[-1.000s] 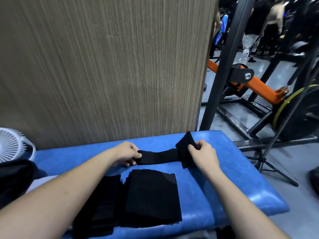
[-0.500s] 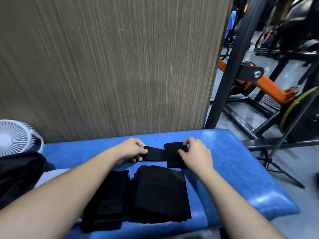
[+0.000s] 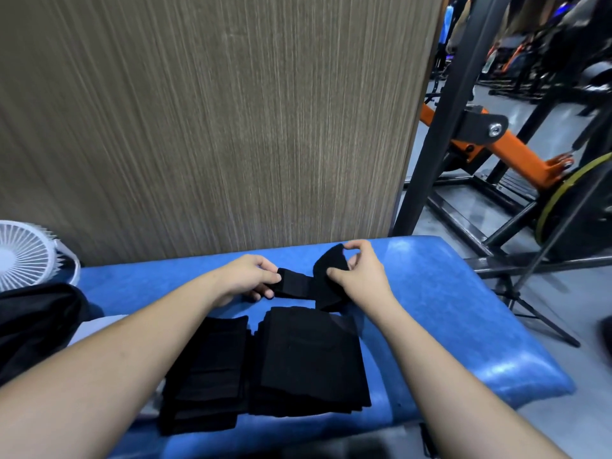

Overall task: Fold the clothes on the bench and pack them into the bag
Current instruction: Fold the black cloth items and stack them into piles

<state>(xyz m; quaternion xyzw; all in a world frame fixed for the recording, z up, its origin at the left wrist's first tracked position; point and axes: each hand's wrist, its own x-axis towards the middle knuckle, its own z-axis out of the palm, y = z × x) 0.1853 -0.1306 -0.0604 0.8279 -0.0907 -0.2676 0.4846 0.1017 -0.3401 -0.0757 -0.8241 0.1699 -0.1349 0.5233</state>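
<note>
On the blue bench [image 3: 447,313], head view, both bare hands work a small black garment [image 3: 314,286] (looks like a sock, can't confirm) near the bench's far edge, close to the wood-grain wall panel [image 3: 215,111]. Left hand [image 3: 246,279] pinches the garment's narrow left end, thumb on top pressed against the fingers underneath. Right hand [image 3: 359,273] grips the wider right end: thumb pressed on the fabric's near side, index finger curled over the raised rounded top edge, other fingers hidden behind the cloth. Garment is stretched between the two hands, right end lifted and curled upward, left part low over the bench; can't tell if the middle touches the padding. Nearer the camera, two stacks of folded black clothes lie side by side on the bench: left stack [image 3: 208,369], right stack [image 3: 311,359], edges touching or almost so. Right stack sits just beside the held garment's lower edge. Dark bag [image 3: 33,326] at the bench's left end, partly cut off, opening not readable. White fan [image 3: 23,253] behind the bag. Gym rack [image 3: 440,134] with orange arm [image 3: 516,154] stands to the right, off the bench.
</note>
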